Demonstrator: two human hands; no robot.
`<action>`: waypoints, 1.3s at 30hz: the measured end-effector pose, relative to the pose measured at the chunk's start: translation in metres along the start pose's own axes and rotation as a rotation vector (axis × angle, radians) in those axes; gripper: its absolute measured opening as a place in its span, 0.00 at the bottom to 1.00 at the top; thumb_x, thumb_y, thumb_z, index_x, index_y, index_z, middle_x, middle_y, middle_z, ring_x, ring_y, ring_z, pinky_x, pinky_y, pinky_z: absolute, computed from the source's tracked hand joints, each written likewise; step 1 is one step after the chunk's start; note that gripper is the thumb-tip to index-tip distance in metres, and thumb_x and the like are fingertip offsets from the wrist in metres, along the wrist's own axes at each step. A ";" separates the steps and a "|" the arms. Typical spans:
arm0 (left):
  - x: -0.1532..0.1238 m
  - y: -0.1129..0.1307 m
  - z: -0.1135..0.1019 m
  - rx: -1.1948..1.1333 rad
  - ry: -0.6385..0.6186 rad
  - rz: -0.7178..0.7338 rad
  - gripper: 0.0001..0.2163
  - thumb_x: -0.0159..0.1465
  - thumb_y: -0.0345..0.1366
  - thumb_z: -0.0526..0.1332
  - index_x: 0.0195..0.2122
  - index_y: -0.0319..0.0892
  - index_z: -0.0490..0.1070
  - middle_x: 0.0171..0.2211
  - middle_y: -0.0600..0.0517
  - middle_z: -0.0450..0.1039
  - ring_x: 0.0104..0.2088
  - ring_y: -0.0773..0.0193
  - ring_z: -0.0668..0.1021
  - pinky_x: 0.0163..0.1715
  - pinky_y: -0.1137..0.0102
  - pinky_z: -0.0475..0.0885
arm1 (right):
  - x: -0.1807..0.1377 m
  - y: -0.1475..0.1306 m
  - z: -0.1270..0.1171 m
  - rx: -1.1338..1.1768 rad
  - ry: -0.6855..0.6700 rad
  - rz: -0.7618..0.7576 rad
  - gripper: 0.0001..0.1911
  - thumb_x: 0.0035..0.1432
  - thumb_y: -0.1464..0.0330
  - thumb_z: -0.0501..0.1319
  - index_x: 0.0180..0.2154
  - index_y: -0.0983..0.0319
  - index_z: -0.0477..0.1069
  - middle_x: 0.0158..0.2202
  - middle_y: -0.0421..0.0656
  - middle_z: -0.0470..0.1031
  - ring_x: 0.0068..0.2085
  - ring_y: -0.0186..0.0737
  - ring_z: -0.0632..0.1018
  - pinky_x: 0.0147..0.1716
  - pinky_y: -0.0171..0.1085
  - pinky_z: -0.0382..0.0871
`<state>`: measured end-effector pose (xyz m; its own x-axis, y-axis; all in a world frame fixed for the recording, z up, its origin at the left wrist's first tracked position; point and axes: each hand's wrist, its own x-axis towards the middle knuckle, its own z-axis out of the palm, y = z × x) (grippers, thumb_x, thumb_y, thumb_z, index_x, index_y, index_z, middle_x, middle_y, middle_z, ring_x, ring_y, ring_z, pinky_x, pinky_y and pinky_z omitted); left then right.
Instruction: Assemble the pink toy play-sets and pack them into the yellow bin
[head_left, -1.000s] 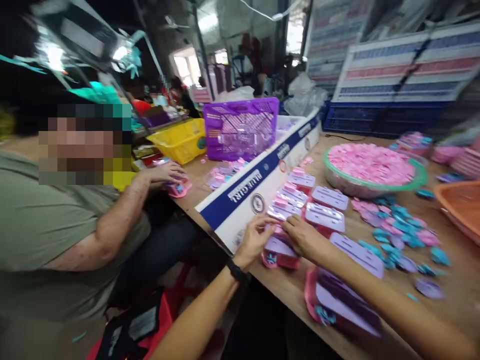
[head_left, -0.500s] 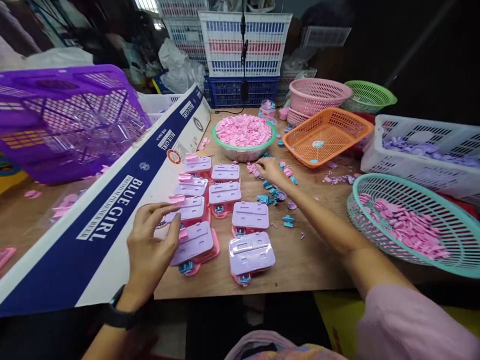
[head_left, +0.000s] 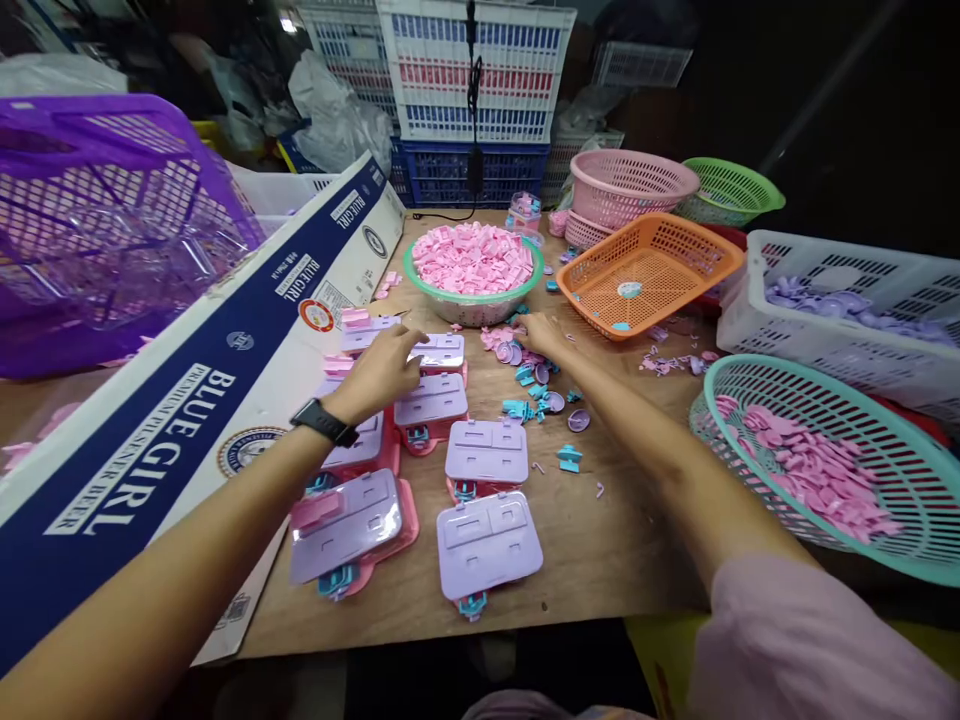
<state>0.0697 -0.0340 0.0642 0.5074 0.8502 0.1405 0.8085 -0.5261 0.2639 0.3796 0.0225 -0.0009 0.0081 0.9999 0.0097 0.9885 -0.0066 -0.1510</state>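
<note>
Two columns of small cases with lilac lids, pink bases and blue clips stand on the table; a lilac-lidded case point(head_left: 490, 545) is nearest at the front. Over the far cases reaches my left hand point(head_left: 382, 372), its fingers apart and bent downward, with no item visible in it. Pink strips lie on lids in the left column, such as the pink strip point(head_left: 316, 510). My right hand point(head_left: 541, 336) is at a pile of small pink pieces point(head_left: 495, 338) and lilac round pieces, fingertips drawn together; what they hold is hidden. Blue clips point(head_left: 519, 409) lie below that hand.
A green-rimmed bowl point(head_left: 474, 300) heaped with pink pieces stands behind. At right are an orange basket point(head_left: 675, 270), a white crate point(head_left: 832, 330) and a teal basket point(head_left: 930, 510). A printed cardboard piece point(head_left: 187, 440) borders the left side, beside a purple basket point(head_left: 120, 120).
My left hand has moved forward and right, from the near left cases to the far ones. A pink strip now lies on the nearest left lid. My right hand stays at the small pieces.
</note>
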 end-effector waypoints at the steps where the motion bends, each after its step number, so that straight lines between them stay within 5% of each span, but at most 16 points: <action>1: 0.007 -0.004 -0.002 0.002 -0.004 -0.032 0.22 0.63 0.31 0.54 0.57 0.32 0.74 0.53 0.37 0.75 0.53 0.46 0.78 0.57 0.54 0.73 | -0.002 -0.001 0.000 0.034 0.025 0.005 0.19 0.63 0.70 0.61 0.54 0.61 0.79 0.51 0.52 0.81 0.53 0.53 0.79 0.54 0.44 0.70; 4: 0.016 -0.015 -0.007 -0.070 0.049 -0.096 0.20 0.62 0.31 0.56 0.54 0.34 0.76 0.52 0.38 0.77 0.50 0.48 0.79 0.55 0.55 0.73 | -0.010 -0.004 -0.003 0.253 0.164 -0.086 0.16 0.59 0.73 0.61 0.48 0.64 0.79 0.44 0.49 0.82 0.44 0.47 0.81 0.49 0.41 0.73; 7: 0.019 -0.020 -0.004 -0.273 0.121 -0.149 0.15 0.63 0.34 0.59 0.48 0.37 0.78 0.48 0.42 0.80 0.45 0.52 0.80 0.52 0.58 0.74 | -0.021 -0.022 -0.009 0.540 0.314 -0.337 0.15 0.57 0.71 0.62 0.47 0.64 0.77 0.43 0.47 0.82 0.42 0.44 0.80 0.46 0.40 0.74; 12: 0.035 -0.013 0.004 -0.941 0.081 -0.253 0.09 0.62 0.39 0.66 0.31 0.38 0.73 0.32 0.48 0.76 0.34 0.60 0.79 0.42 0.62 0.76 | -0.030 -0.084 -0.013 0.726 0.375 -0.687 0.11 0.63 0.68 0.61 0.46 0.63 0.75 0.43 0.48 0.79 0.43 0.44 0.79 0.47 0.43 0.75; 15: 0.044 -0.010 0.003 -1.260 0.037 -0.356 0.08 0.56 0.31 0.71 0.29 0.37 0.71 0.29 0.50 0.74 0.29 0.65 0.78 0.39 0.64 0.77 | -0.024 -0.107 -0.010 0.765 0.403 -0.763 0.11 0.63 0.68 0.61 0.47 0.63 0.75 0.46 0.49 0.78 0.48 0.46 0.78 0.51 0.45 0.73; 19: 0.047 -0.012 -0.001 -1.343 0.197 -0.442 0.13 0.50 0.20 0.67 0.36 0.37 0.72 0.29 0.52 0.75 0.30 0.66 0.79 0.41 0.64 0.77 | -0.007 -0.112 0.000 0.895 0.367 -0.643 0.20 0.60 0.64 0.66 0.52 0.64 0.75 0.52 0.50 0.77 0.50 0.46 0.79 0.50 0.43 0.74; 24: 0.043 -0.020 0.008 -1.110 0.222 -0.314 0.13 0.52 0.24 0.66 0.40 0.37 0.72 0.29 0.52 0.75 0.31 0.63 0.78 0.42 0.63 0.76 | 0.006 -0.117 0.007 0.863 0.185 -0.509 0.16 0.65 0.63 0.62 0.45 0.68 0.80 0.40 0.47 0.82 0.40 0.40 0.80 0.41 0.36 0.72; 28: 0.038 -0.029 0.016 -0.546 0.265 -0.216 0.14 0.53 0.24 0.63 0.42 0.36 0.76 0.40 0.44 0.79 0.42 0.54 0.79 0.49 0.59 0.74 | 0.008 -0.127 0.010 0.719 0.197 -0.472 0.11 0.62 0.68 0.65 0.44 0.67 0.81 0.39 0.46 0.83 0.37 0.39 0.79 0.39 0.35 0.69; 32: 0.029 -0.034 0.018 -0.093 0.150 -0.035 0.18 0.52 0.20 0.57 0.42 0.36 0.78 0.47 0.40 0.77 0.50 0.48 0.77 0.52 0.55 0.71 | 0.014 -0.130 0.011 0.630 0.195 -0.534 0.09 0.63 0.71 0.64 0.42 0.66 0.82 0.38 0.45 0.83 0.37 0.39 0.79 0.39 0.35 0.68; 39: 0.016 -0.033 0.020 0.044 0.076 0.066 0.25 0.54 0.23 0.54 0.52 0.40 0.74 0.52 0.39 0.75 0.56 0.45 0.74 0.54 0.54 0.69 | 0.017 -0.125 0.020 0.520 0.244 -0.640 0.10 0.67 0.71 0.62 0.47 0.65 0.80 0.41 0.47 0.81 0.42 0.43 0.78 0.47 0.39 0.70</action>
<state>0.0569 -0.0032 0.0387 0.5375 0.8116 0.2291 0.7869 -0.5803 0.2096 0.2533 0.0400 -0.0021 -0.4359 0.7788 0.4510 0.6196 0.6232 -0.4772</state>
